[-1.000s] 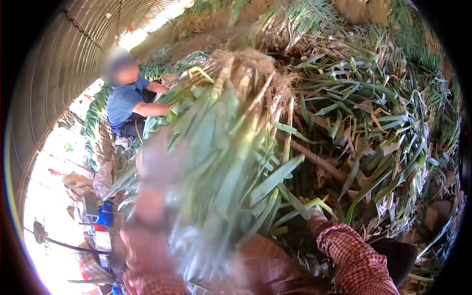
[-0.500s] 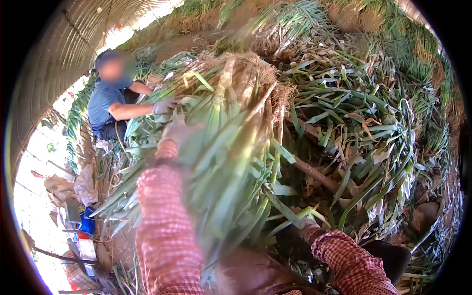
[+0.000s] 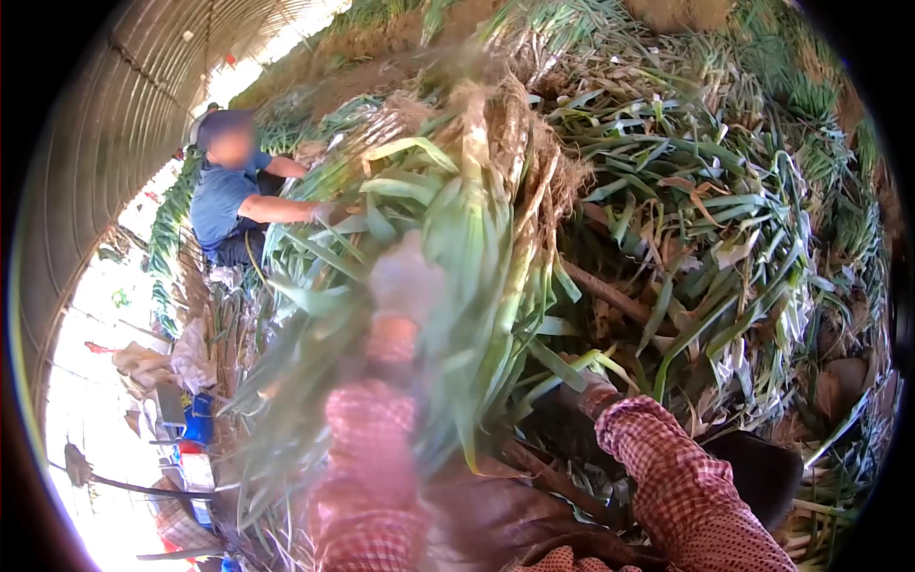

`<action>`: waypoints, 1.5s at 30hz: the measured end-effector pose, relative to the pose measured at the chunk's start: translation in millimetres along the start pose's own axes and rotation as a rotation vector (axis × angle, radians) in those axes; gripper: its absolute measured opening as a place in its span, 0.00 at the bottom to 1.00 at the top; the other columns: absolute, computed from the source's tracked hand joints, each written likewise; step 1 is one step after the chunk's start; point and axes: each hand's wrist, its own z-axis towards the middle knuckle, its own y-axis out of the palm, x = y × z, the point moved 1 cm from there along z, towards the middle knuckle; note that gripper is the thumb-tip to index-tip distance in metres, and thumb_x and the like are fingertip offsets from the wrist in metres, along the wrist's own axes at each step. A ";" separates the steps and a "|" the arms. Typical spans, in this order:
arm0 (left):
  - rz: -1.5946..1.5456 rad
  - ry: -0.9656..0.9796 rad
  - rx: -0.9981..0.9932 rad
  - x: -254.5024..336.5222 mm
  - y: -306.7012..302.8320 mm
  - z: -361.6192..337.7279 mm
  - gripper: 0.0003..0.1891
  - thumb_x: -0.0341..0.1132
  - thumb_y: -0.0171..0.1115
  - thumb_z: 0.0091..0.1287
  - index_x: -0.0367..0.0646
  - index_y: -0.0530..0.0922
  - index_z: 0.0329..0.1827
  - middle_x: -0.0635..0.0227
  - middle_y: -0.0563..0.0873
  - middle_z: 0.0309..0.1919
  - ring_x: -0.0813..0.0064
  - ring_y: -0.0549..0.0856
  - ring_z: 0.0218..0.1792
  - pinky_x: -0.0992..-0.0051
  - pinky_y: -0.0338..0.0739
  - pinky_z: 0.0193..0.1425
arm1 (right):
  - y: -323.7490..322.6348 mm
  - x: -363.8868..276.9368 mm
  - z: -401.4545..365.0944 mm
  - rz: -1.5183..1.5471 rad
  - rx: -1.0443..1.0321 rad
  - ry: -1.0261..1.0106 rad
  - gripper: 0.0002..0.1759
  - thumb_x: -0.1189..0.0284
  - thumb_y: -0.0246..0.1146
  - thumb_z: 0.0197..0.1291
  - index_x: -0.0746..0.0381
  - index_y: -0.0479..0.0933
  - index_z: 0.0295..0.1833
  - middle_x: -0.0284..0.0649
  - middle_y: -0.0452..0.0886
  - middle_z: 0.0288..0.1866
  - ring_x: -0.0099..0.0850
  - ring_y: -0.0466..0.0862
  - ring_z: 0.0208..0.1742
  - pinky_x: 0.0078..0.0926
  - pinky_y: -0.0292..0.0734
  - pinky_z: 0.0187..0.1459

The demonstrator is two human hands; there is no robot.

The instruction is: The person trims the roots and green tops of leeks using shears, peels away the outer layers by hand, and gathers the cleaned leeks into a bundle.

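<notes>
A large heap of green onions lies before me, roots pointing away and long leaves toward me. My left hand, in a pale glove and smeared by motion, is over the leaves on the heap's left side; its fingers do not show clearly. Lower right, my right hand, also gloved, is closed around green onion leaves at the heap's edge. Part of its fingers is hidden by the leaves.
A co-worker sits at the far left, reaching into the same heap. Loose leaves and trimmings pile up on the right, with a brown pole among them. A blue package and pale cloth lie at left.
My left hand has moved right across the leaves, and the leaves near it are blurred by motion. My right hand stays about where it was. The view has shifted slightly.
</notes>
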 end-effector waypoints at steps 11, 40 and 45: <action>0.322 0.303 0.075 73.8 35.8 -105.6 0.14 0.34 0.66 0.59 0.46 0.76 0.48 0.51 0.81 0.55 0.48 0.82 0.52 0.58 0.79 0.58 | -68.3 50.8 -32.2 0.892 0.369 -0.024 0.41 0.52 0.60 0.68 0.52 0.55 0.81 0.50 0.70 0.71 0.53 0.74 0.68 0.48 0.68 0.73; 0.404 -0.012 -0.304 123.6 51.5 80.8 0.50 0.66 0.75 0.48 0.35 0.78 0.67 0.45 0.82 0.65 0.52 0.84 0.63 0.62 0.80 0.64 | -36.2 37.2 53.2 1.385 0.099 0.257 0.33 0.55 0.77 0.59 0.67 0.79 0.61 0.40 0.86 0.51 0.30 0.83 0.49 0.29 0.76 0.54; 0.211 0.163 -0.525 117.2 64.7 76.2 0.48 0.62 0.73 0.53 0.25 0.76 0.64 0.38 0.83 0.60 0.46 0.84 0.60 0.62 0.78 0.67 | 5.3 42.2 84.6 1.402 -0.093 -0.123 0.20 0.63 0.66 0.68 0.70 0.83 0.55 0.43 0.89 0.46 0.36 0.86 0.43 0.28 0.79 0.50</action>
